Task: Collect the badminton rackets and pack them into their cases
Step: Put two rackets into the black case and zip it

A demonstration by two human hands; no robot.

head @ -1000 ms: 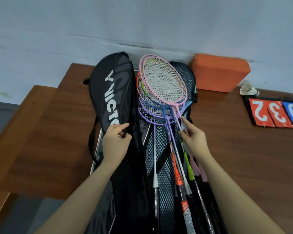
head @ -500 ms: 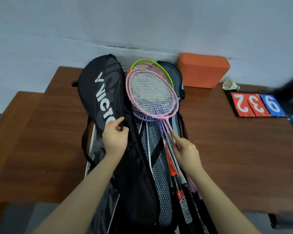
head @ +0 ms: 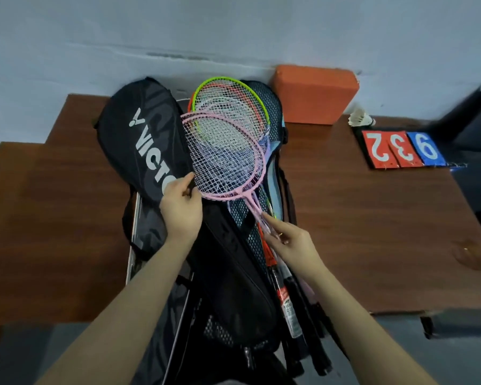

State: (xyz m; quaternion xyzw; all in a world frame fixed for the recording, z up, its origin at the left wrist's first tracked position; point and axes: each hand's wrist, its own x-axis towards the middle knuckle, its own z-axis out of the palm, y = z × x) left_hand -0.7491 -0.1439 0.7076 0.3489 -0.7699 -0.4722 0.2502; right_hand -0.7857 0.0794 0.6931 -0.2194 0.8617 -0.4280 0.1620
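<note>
Lifting pink racket (head: 222,154) off stack: right hand (head: 288,241) pinches its shaft near throat, head now tilted left, overlapping black case (head: 147,134). Left hand (head: 181,209) grips case edge, thumb and fingers closed on fabric just beside pink frame. Half second ago pink head lay square over pile; now green racket (head: 231,100) and orange one beneath exposed. Remaining rackets lie on mesh case (head: 272,107) on surface (head: 372,232). Judgement: one racket singled out, about to go into black case; packing barely begun

Bare table (head: 372,232) right of rackets (head: 228,151); orange block (head: 314,94), shuttlecock (head: 358,119), score cards (head: 400,150) crowd far edge by wall
</note>
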